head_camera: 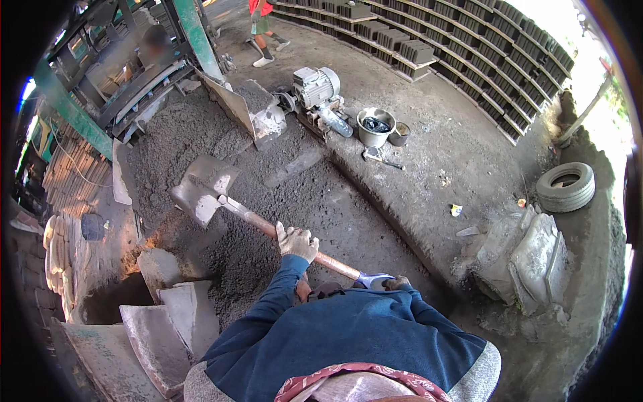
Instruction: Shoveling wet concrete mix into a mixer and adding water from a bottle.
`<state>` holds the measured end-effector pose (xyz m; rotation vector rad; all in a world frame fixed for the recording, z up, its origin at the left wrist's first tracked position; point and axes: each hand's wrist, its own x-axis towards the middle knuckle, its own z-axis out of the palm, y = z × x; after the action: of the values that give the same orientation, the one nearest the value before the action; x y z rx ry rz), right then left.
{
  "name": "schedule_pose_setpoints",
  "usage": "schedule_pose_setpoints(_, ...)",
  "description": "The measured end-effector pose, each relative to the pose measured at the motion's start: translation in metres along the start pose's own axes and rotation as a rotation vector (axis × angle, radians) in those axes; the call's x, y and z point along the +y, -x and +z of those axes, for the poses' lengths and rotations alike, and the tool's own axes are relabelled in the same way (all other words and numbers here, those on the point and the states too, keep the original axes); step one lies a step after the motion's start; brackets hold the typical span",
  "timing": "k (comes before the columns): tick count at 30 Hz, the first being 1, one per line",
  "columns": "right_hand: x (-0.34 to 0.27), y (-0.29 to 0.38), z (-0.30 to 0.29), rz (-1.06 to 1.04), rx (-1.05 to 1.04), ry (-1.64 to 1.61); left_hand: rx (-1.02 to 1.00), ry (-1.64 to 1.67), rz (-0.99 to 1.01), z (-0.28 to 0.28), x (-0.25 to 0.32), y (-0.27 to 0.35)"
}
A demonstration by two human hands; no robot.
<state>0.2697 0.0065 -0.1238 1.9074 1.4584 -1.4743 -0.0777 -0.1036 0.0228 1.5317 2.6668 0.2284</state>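
My left hand (297, 242), in a pale work glove, grips the wooden shaft of a shovel (253, 219) around its middle. My right hand (397, 283) is closed on the blue D-shaped handle at the shovel's rear end; part of this hand is hidden by the sleeve and handle. The broad metal blade (205, 190) points up and left, over a heap of damp grey mix (176, 131). Its face carries pale dried patches and no load shows on it. Dark loose mix (246, 266) lies on the ground below the shaft.
An electric motor (316, 86) stands ahead, beside a bucket (376, 125) and a hammer (383, 158). A raised ledge (382, 211) crosses to the right. Curved slabs (155, 341) lie at left, sacks (527, 256) and a tire (565, 187) at right. A person (261, 30) is beyond.
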Motion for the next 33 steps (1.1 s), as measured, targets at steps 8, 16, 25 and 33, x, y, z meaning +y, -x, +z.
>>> schedule_pose_setpoints(8,-0.009,0.011,-0.003,0.022,0.02,-0.036,-0.068,-0.049,0.043,0.003,0.003,0.002)
schedule_pose_setpoints(16,-0.019,0.016,-0.007,0.038,0.003,-0.039,-0.1,-0.047,0.045,0.008,0.005,0.0)
schedule_pose_setpoints(25,-0.032,0.037,-0.011,-0.016,0.053,-0.027,-0.081,-0.066,0.053,0.021,0.007,0.002)
schedule_pose_setpoints(33,-0.014,0.009,-0.009,-0.023,-0.004,0.117,-0.048,-0.038,0.046,0.029,0.01,0.007)
